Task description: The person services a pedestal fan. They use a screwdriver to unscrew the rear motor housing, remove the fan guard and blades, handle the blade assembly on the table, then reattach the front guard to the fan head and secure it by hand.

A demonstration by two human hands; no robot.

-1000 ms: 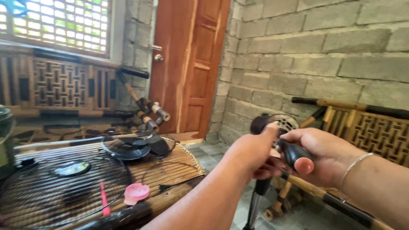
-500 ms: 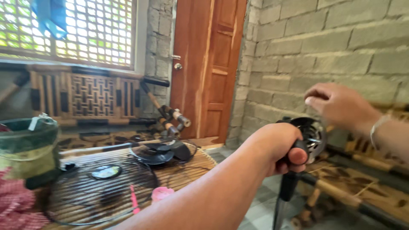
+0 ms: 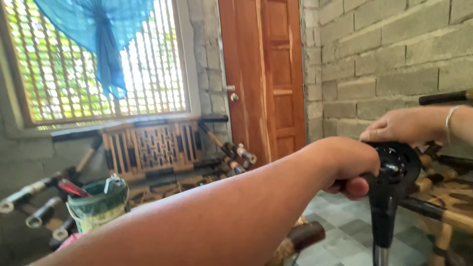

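A left hand [image 3: 352, 165] wraps its fingers around a black fan motor housing [image 3: 396, 165] atop its stand pole [image 3: 383, 221], while the right hand [image 3: 404, 127] rests pressed-together fingers on top.

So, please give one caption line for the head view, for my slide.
Left hand grips the black fan motor head on its stand, right hand touches its top.

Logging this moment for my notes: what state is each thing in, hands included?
Left hand: closed around the fan motor's side.
Right hand: fingers resting on top of the motor.
Fan motor: black, upright on its pole, no grille or blades on it.
Door: shut.
Bucket: upright, tools sticking out.
Curtain: knotted, hanging over the window.
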